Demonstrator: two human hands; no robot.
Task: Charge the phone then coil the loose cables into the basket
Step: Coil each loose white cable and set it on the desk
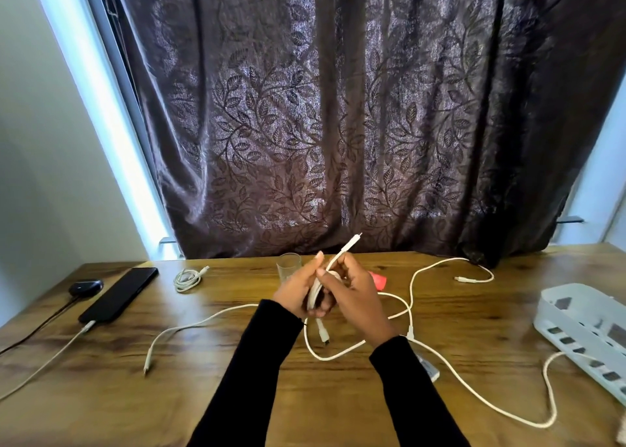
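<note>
Nearest the front edge of the wooden table (338,395), two loose white cables are not yet gathered: a long one (474,389) snakes from the middle toward the front right corner and up to the basket, and a shorter one (189,326) lies left of centre with its plug end toward the front.

Above the middle of the table, both hands work on a third white cable (318,294). The left hand (299,294) has its fingers curled round a bundle of loops, and the right hand (355,290) pinches the free end, whose plug sticks up and away; another plug dangles below the hands. This coil looks nearly wound, though not yet placed.

At the right edge sits the white slotted basket (582,324), with no coil visible inside from this angle. Near the left edge the dark phone (118,294) lies flat with a white lead plugged into its near end, so the charging step appears done.

Farther back, one small coiled cable (188,278) rests on the table, outside the basket, beside a clear glass (289,265) and something pink (378,280) partly hidden by the right hand. A further white cable (450,270) curves toward the back right, under the curtain (338,124).

By my reckoning, several cables remain to coil and all are yet to be put in the basket.
</note>
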